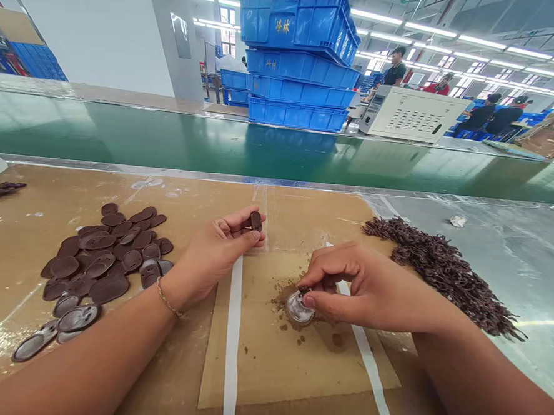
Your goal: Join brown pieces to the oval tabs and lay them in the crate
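Note:
My left hand [228,242] is raised above the table, closed in a pinch on a small dark brown oval piece [256,221] held upright between thumb and fingers. My right hand [347,284] reaches down to a small round dish [299,310] with a whitish, shiny inside. Its thumb and forefinger are pinched at the dish's far rim, where a small dark piece [304,290] shows, mostly hidden by the fingers. Under the dish lies a cardboard sheet [257,375] held by white tape strips, with dark wet spots around the dish.
Left of my arm lies a loose pile of dark brown oval pieces [115,248], some with whitish faces. On the right is a heap of thin dark strands [437,273]. Beyond runs a green conveyor belt [191,139], with stacked blue crates [299,71] and a beige machine [414,112] behind it.

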A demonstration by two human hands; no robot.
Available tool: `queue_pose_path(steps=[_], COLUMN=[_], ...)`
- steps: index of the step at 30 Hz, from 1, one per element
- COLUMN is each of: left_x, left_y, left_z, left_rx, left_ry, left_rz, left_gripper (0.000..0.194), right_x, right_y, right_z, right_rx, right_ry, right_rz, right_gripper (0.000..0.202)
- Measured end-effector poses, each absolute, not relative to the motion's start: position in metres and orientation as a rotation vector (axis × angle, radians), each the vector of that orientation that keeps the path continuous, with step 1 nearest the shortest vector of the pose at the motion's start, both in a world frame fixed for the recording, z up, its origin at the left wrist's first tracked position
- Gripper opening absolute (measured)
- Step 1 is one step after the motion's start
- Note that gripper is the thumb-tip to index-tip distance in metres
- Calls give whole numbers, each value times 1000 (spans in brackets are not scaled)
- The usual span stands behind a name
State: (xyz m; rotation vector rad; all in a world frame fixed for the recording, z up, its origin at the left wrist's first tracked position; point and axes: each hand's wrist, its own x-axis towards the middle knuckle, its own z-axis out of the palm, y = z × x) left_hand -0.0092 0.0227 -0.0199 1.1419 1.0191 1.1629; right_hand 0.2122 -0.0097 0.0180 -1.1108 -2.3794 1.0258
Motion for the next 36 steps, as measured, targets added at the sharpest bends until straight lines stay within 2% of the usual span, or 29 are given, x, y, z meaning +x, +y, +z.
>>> queue_pose_path(steps=[8,17,22,27,32,36], left_x=[-8,-9,-9,-5,-1,0], left_y=[22,23,21,14,9,6], left_z=[-20,-22,-19,-15,-16,-16], left_rx=[1143,1178,1154,1118,1115,1100], left_ry=[1024,1017,957,930,881,812], left_rz=[1157,1174,1230,1101,1051,1039], left_gripper=[54,46,43,49,47,45], right_x=[212,211,211,212,211,210], right_y=[-9,-10,-11,-9,-8,-6], right_z=[17,17,16,15,13,10], right_rx=[-1134,-1160,-1120,-1031,-1077,-954], right_ry=[-2388,-2363,-2103,-1835,-1873,-1675], right_rz=[991,1046,1173,1343,1349,1344], right_gripper=[10,11,14,14,14,11])
